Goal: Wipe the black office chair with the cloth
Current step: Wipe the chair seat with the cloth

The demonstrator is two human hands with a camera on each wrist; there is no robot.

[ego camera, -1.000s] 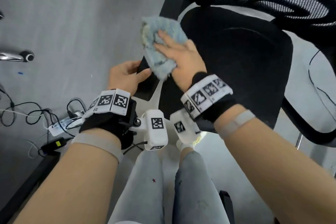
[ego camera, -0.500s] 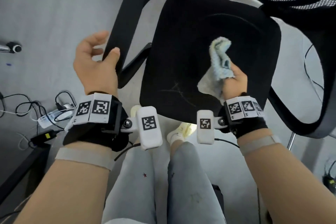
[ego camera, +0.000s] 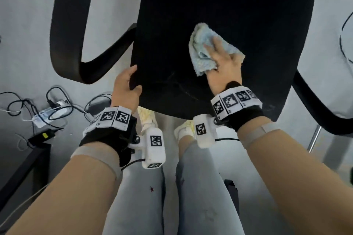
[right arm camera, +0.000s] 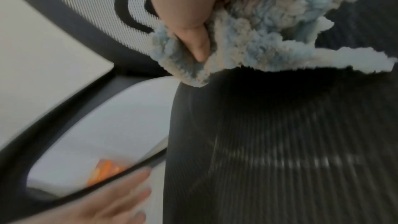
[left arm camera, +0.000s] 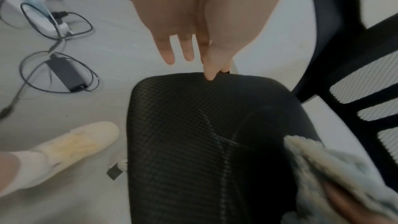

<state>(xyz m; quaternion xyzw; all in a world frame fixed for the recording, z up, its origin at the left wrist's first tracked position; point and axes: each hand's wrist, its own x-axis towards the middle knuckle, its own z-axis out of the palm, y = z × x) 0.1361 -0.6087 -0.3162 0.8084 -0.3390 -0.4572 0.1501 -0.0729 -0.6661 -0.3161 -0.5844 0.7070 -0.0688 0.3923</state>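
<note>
The black office chair's seat fills the upper middle of the head view. A light blue fluffy cloth lies bunched on it. My right hand presses it down with fingers spread on top. In the right wrist view the thumb digs into a fold of the cloth above the mesh seat. My left hand holds the seat's front left corner, thumb on the seat and fingers beside the edge. The cloth's edge shows at lower right.
The left armrest loops beside the seat and the right armrest runs past its other side. A power strip, an adapter and cables lie on the grey floor at left. My shoes stand under the seat's front edge.
My left hand left the armrest and took the seat's front left corner. My right hand lowered the cloth from a raised grip onto the seat. The view moved closer over the seat.
</note>
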